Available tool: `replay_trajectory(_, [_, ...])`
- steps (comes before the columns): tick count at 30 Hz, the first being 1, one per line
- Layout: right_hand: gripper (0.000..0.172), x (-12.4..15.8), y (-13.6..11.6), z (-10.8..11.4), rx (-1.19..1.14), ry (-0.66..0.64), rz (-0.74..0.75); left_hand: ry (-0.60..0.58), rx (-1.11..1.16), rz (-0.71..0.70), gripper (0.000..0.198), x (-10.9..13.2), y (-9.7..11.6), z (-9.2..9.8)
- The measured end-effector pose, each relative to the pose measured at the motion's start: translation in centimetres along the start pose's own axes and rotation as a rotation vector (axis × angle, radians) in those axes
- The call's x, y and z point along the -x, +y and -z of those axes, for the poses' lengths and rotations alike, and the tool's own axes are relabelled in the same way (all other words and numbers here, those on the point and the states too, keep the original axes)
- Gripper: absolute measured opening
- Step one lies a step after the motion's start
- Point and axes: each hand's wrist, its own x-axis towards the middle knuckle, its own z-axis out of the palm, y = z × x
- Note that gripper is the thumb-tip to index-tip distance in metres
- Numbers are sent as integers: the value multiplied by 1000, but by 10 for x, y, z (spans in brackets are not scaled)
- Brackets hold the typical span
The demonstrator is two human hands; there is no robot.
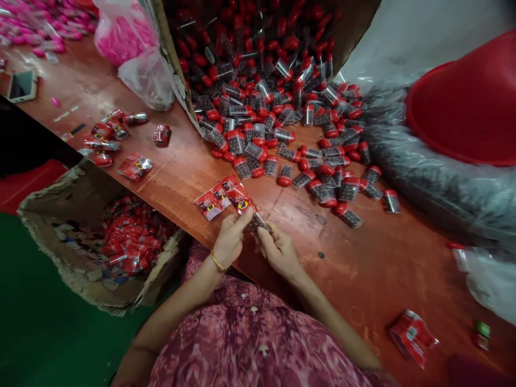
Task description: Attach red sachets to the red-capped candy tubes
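Observation:
Near the table's front edge, my left hand (231, 236) and my right hand (279, 248) meet at a clear plastic tube (257, 221) with dark contents. The fingers of both hands are closed around it. A red printed sleeve (242, 200) stands at the tube's far end, by my left fingertips; whether the tube is inside it I cannot tell. Just left of it, flat red printed sleeves (212, 202) lie on the table. Beyond my hands spreads a heap of clear tubes with red caps (258, 137), filled with dark pieces.
A tipped carton (177, 80) spills the tubes onto the table (403, 269). Wrapped red packs (102, 141) lie at left, above a carton (60, 199) of red packs. A red tub (467, 107) rests on a plastic bag (435, 193). A red wrapper (413, 336) lies at right.

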Motion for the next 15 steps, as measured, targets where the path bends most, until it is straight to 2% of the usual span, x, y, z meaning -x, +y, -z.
replay_trajectory(2, [31, 0, -2, 0, -9, -12, -8, 25, -29, -6, 38, 0, -4, 0])
replay_trajectory(6, [34, -3, -5, -4, -145, 12, -53, -74, -119, 71, 44, 3, -12, 0])
replay_trajectory(9, [35, -6, -6, -5, -187, -9, -72, -103, -104, 70, 42, 6, -10, 4])
replay_trajectory(15, [37, -14, -9, -3, -191, -19, -102, -52, -16, 34, 38, 5, -5, 9])
